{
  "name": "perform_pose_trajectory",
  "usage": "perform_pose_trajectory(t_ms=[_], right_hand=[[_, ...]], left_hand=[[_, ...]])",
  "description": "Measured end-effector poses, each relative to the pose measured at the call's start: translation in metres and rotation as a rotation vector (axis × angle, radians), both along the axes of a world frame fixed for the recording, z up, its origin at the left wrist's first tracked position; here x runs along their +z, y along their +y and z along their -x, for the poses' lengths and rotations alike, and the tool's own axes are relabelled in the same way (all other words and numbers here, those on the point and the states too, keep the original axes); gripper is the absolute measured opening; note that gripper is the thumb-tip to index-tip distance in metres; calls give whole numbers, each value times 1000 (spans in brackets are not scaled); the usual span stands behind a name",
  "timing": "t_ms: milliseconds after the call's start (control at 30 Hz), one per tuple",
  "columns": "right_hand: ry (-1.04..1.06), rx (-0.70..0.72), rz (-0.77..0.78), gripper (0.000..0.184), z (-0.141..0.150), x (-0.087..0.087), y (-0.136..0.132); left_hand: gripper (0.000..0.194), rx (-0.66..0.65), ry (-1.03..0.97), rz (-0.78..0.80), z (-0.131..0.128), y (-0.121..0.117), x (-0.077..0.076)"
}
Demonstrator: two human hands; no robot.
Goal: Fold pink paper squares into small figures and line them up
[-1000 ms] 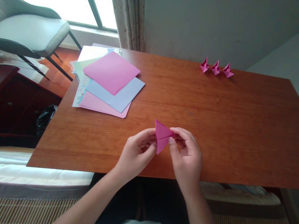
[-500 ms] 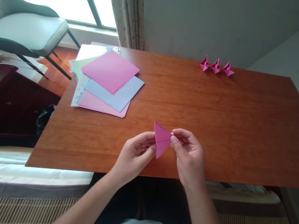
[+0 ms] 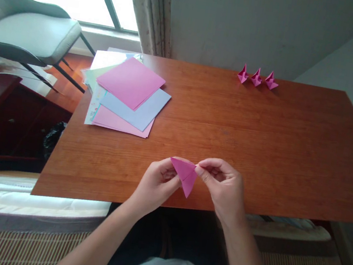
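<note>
A small pink folded paper (image 3: pixel 185 173), triangular with a crease across it, is held up above the front part of the wooden table. My left hand (image 3: pixel 157 185) is closed on its left side, some of the fingers tucked behind the paper. At the upper right corner my right hand (image 3: pixel 221 186) pinches it between thumb and forefinger. One point of the triangle hangs downward. Far off along the back edge stand three pink origami boats (image 3: pixel 256 78) in a row.
Stacked at the table's left are pink sheets (image 3: pixel 131 82), a pale blue sheet (image 3: pixel 147 115) and light pink sheets (image 3: pixel 121 123). The wooden table (image 3: pixel 277 143) meets a wall behind. A grey chair (image 3: pixel 34 36) stands left by the window, near a curtain (image 3: pixel 151 9).
The folded paper has turned between my hands: its long edge was upright and now slants, with one point facing down. My right hand has shifted slightly down.
</note>
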State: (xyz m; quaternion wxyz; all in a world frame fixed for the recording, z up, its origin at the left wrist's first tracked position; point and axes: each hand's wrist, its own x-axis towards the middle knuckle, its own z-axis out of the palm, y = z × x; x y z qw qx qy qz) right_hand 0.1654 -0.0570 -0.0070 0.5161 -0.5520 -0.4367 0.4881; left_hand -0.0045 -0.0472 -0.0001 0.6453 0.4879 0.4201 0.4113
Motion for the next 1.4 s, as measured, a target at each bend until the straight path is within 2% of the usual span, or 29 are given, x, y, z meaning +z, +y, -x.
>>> perform_pose_trajectory(t_ms=[100, 200, 400, 533, 667, 833, 1100, 1267, 1400], right_hand=[[-32, 18, -4, 9, 0, -1, 1], [-150, 28, -62, 11, 2, -1, 2], [-427, -7, -238, 24, 9, 10, -9], [-581, 17, -363, 31, 17, 17, -22], [-683, 51, -403, 41, 26, 11, -29], [-795, 32, -366, 46, 30, -1, -25], [-793, -22, -349, 32, 26, -2, -13], [-664, -46, -325, 26, 19, 0, -8], [-570, -13, -313, 27, 13, 1, -8]], left_hand=[[14, 12, 48, -22, 0, 0, -3], [13, 45, 142, -84, -2, -1, -6], [23, 240, 438, -246, -5, -3, -4], [26, 312, 565, -316, -6, -3, -5], [25, 354, 611, -342, -6, -2, -6], [29, 344, 654, -435, -10, -4, -8], [36, 268, 680, -557, -13, -11, -12], [43, 215, 620, -602, -12, -13, -12], [42, 228, 547, -560, -11, -13, -9]])
